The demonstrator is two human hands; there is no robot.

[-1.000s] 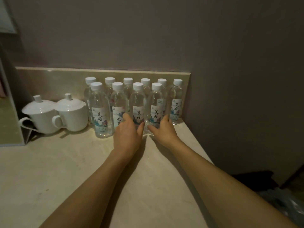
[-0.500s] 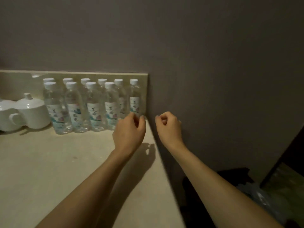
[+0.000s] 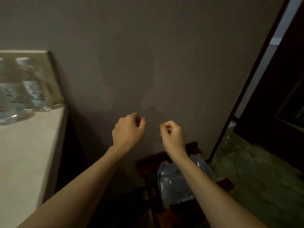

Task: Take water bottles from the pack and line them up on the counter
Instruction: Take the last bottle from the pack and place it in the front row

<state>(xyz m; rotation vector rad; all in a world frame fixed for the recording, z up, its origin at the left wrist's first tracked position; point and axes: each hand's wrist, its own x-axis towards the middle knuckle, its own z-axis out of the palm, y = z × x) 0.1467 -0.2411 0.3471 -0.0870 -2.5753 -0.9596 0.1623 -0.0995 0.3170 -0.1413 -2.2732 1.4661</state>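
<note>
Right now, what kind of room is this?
Probably a hotel room or home drinks corner: water bottles lined up on a stone counter, and a plastic-wrapped pack on a low dark stool.

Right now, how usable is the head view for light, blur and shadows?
Head view: dim overall; clear plastic water bottles on the pale stone counter are motion-smeared; left hand and right hand stay fairly sharp; soft shadow on the grey wall; shrink-wrapped bottle pack murky.

We see from one camera on the head, looking forward and down at a wall, quite near.
</note>
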